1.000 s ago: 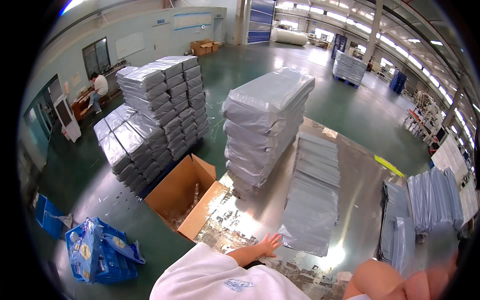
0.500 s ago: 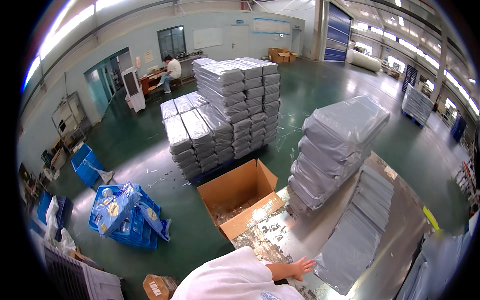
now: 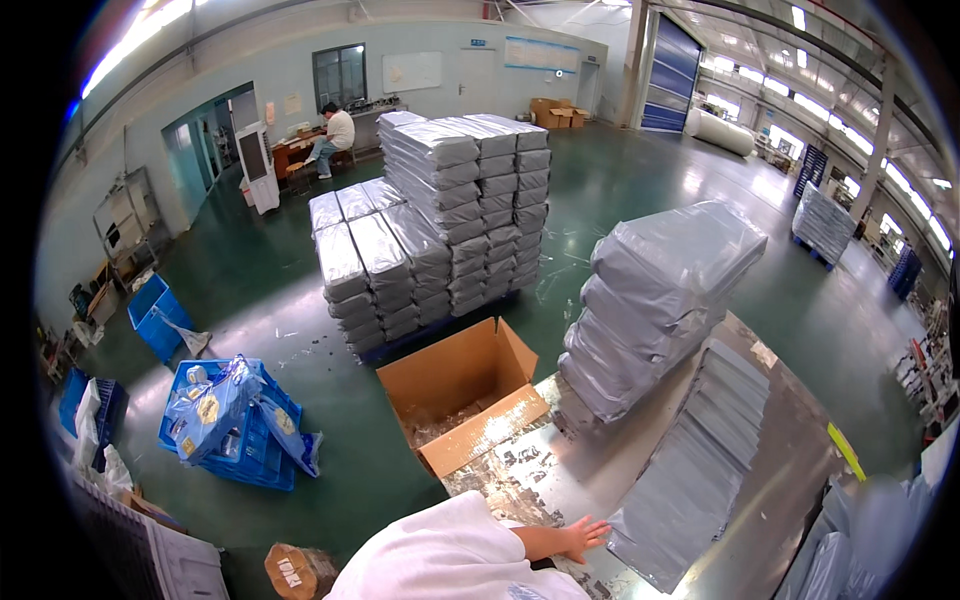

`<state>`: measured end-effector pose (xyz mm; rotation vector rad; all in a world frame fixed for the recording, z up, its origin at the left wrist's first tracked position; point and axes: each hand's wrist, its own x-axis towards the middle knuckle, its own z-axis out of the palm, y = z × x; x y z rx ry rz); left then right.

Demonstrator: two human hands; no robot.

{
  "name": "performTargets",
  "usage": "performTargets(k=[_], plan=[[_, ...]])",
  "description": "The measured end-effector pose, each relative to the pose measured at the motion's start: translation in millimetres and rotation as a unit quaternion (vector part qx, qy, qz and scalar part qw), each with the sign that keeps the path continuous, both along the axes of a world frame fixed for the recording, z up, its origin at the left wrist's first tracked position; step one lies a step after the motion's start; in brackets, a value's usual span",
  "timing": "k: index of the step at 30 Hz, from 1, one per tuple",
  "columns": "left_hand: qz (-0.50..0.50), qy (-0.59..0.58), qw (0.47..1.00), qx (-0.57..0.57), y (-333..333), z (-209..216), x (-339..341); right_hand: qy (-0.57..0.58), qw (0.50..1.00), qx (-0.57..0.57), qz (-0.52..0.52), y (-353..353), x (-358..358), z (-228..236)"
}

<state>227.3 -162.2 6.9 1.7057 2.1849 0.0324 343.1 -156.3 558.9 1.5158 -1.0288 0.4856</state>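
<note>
My left hand (image 3: pixel 583 540), reaching out of a white sleeve (image 3: pixel 440 545), has its fingers spread and holds nothing. Its fingertips are at the near left corner of a row of flat grey plastic bags (image 3: pixel 680 500), overlapped in layers on the worktable (image 3: pixel 560 480); whether they touch I cannot tell. Behind these bags stands a tall stack of bulging grey wrapped bundles (image 3: pixel 665 300). My right hand is out of view. At the lower right lie more grey plastic sheets (image 3: pixel 830 555), partly blurred.
An open cardboard box (image 3: pixel 460 390) with clear plastic scraps adjoins the table's left edge. Beyond it, silver-grey packages (image 3: pixel 430 230) are piled on a pallet. Blue crates (image 3: pixel 235 425) stand left, holding bags. A person (image 3: pixel 335 140) sits at a far desk.
The whole view has shifted slightly, so the scene sits a little further left. My left hand stays spread beside the corner of the flat bags.
</note>
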Motion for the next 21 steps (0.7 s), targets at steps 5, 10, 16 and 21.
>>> performTargets(k=[5, 10, 16, 21], plan=[[0.021, 0.003, 1.0, -0.018, -10, 1, 3, 0.015, 1.0, 0.002, 0.002, 0, 4, -3], [0.008, 0.003, 1.0, -0.014, 1, -6, 7, 0.033, 0.999, 0.021, -0.038, 1, 15, -5], [0.041, 0.023, 0.998, -0.041, -12, 3, -1, 0.062, 0.988, 0.047, -0.134, 42, 42, -36], [-0.003, 0.046, 0.997, -0.065, 14, 21, 2, -0.183, 0.842, 0.11, -0.496, 79, 59, -56]])
